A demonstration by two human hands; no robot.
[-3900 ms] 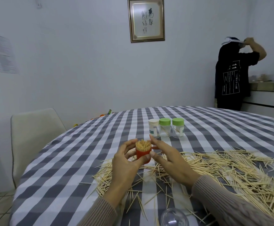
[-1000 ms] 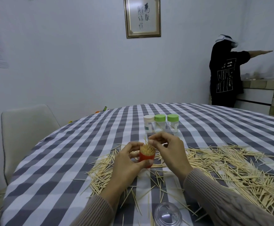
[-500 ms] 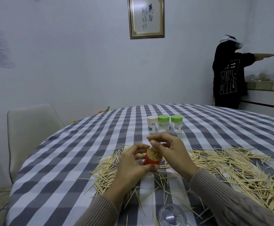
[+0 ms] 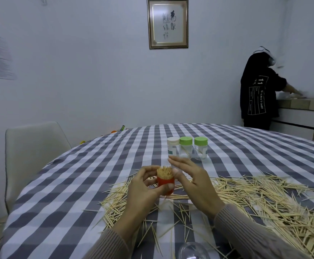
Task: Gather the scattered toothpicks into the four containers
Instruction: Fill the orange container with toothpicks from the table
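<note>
Since half a second ago the right hand (image 4: 193, 181) has let go of the toothpick tips and opened, its fingers now straight and spread beside the red container (image 4: 165, 184); the person at the far right has dropped the outstretched arm to the counter. Left to right: a pale chair (image 4: 33, 154) stands at the left edge of the table (image 4: 77, 174), which wears a grey and white checked cloth. Left hand (image 4: 143, 189) grips the red container, thumb across its front and fingers curled round its back, holding it upright just above the cloth. Container is packed with a bundle of toothpicks (image 4: 164, 171) standing on end, tips above the rim. Right hand sits just right of it, thumb tip touching or nearly touching the bundle; cannot tell which. Beyond the hands, three clear jars stand in a row, touching or almost so: white-lidded jar (image 4: 173, 149), then a green-lidded jar (image 4: 185, 149), then a second green-lidded jar (image 4: 200, 150); each seems to hold only a few sticks. Scattered toothpicks (image 4: 264, 202) lie loose on the cloth under both wrists and thicken into a wide drift toward the right edge. A clear dome lid (image 4: 192, 251) lies at the near edge between the sleeves. Framed calligraphy (image 4: 167, 23) hangs on the back wall.
</note>
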